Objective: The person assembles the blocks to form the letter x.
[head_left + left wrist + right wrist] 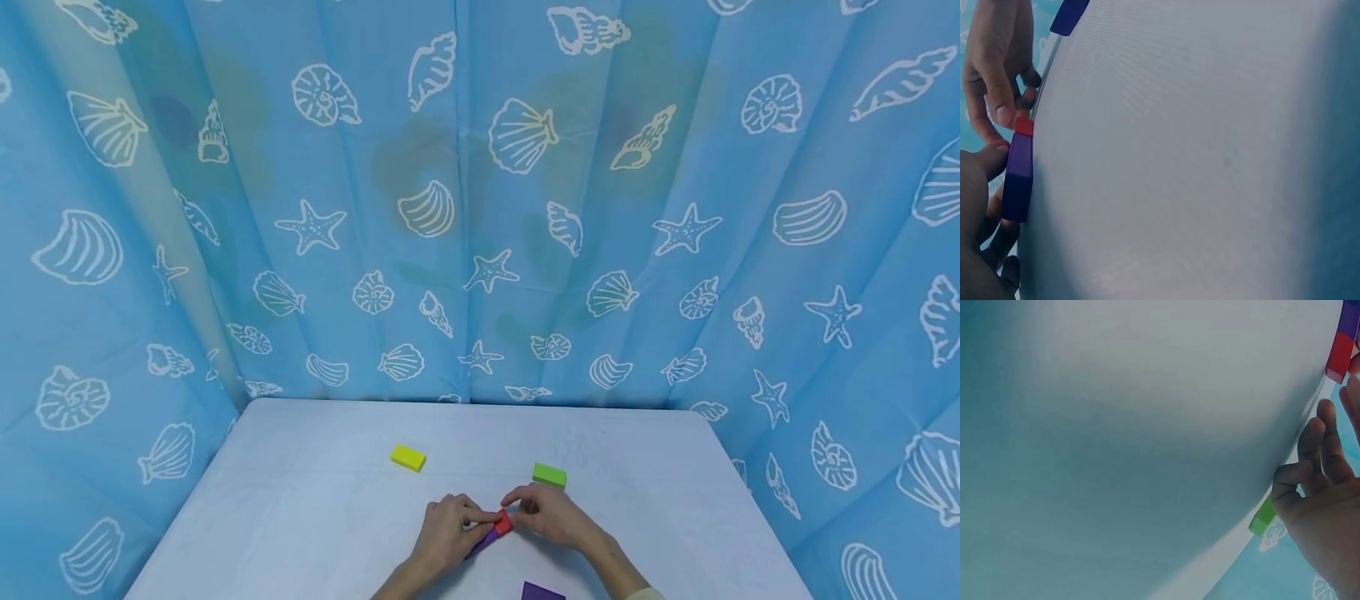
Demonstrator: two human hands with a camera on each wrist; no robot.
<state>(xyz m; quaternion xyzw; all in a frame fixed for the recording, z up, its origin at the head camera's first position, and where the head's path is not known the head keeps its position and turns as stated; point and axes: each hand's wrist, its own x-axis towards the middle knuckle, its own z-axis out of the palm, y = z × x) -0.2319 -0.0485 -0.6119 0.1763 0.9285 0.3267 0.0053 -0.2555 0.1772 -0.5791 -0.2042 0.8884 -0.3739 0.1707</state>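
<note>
My left hand (447, 531) grips a purple block (1019, 165), its thumb along one side and fingers showing behind the block in the left wrist view. End to end with it is a red block (503, 523), where the left fingertips overlap it in the head view. Just right of the red block, my right hand (553, 515) is held with fingers loosely bent and nothing between them. Its fingertips (1325, 409) are near the red block's free end.
A green block (550, 475) lies just beyond the right hand. Farther back left on the white table (300, 500) is a yellow block (408, 457). Another purple block (542, 592) lies at the front. A blue shell-patterned curtain (465, 208) surrounds the table.
</note>
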